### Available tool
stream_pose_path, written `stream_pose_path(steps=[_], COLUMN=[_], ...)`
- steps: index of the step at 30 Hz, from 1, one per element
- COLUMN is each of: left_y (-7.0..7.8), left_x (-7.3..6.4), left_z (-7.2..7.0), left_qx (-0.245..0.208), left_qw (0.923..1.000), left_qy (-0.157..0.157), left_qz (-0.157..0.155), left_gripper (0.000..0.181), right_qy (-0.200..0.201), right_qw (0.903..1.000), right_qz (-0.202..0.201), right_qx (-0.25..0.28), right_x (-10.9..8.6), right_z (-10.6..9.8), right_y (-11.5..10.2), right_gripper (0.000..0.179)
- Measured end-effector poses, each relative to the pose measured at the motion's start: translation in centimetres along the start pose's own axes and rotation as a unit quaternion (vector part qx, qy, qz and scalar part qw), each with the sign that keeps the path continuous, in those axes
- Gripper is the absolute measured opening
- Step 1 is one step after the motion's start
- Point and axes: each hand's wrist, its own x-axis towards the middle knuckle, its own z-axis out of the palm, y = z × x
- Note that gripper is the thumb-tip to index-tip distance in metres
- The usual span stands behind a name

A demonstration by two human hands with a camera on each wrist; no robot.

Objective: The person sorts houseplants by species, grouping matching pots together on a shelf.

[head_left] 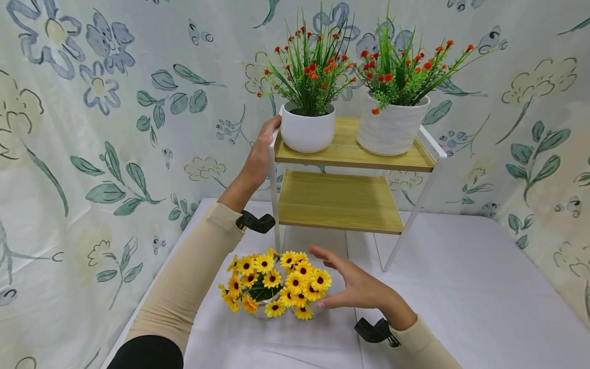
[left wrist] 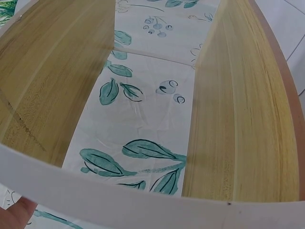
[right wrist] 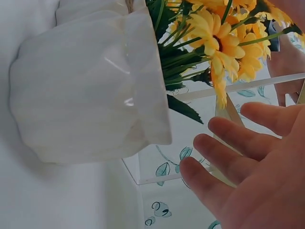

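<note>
A two-tier shelf stand with wooden boards and a white frame stands on the table. My left hand grips its left side at the upper board; in the left wrist view only a bit of that hand shows by the white frame. Two pots of yellow flowers stand side by side in front of the stand. Beside the right-hand one is my right hand, fingers spread and holding nothing. Up close, the right wrist view shows the white pot with the fingers apart from its rim.
On the upper board stand a smooth white pot and a ribbed white pot, both with grass and red flowers. The lower board is bare wood. A white cloth covers the table, and a floral curtain hangs behind.
</note>
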Motion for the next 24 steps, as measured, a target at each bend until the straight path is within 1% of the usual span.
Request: stream_pose_path(steps=[6,12,19,24], left_y=[0.0,-0.1,-0.2,-0.2], left_x=[0.0,0.0,0.1,0.0], left_z=[0.0,0.1,0.2,0.1], left_qx=[0.003,-0.003,-0.011,-0.012], left_qw=[1.0,1.0,0.9999,0.9999], left_qy=[0.003,0.003,0.008,0.009], left_qz=[0.001,0.003,-0.006,-0.007], left_gripper=[0.06,0.061,0.06,0.059], right_qy=[-0.019,-0.029,-0.041,-0.04], right_qw=[0.9993,0.998,0.9941,0.9919], right_qz=[0.027,0.053,0.085,0.097], right_qx=[0.016,0.016,0.054,0.072], right_x=[0.2,0.0,0.0,0.1], right_z=[0.2,0.5,1.0,1.4], right_y=[0.7,1.7,2.5,2.9], right_gripper=[0.091,0.088,0.087,0.086])
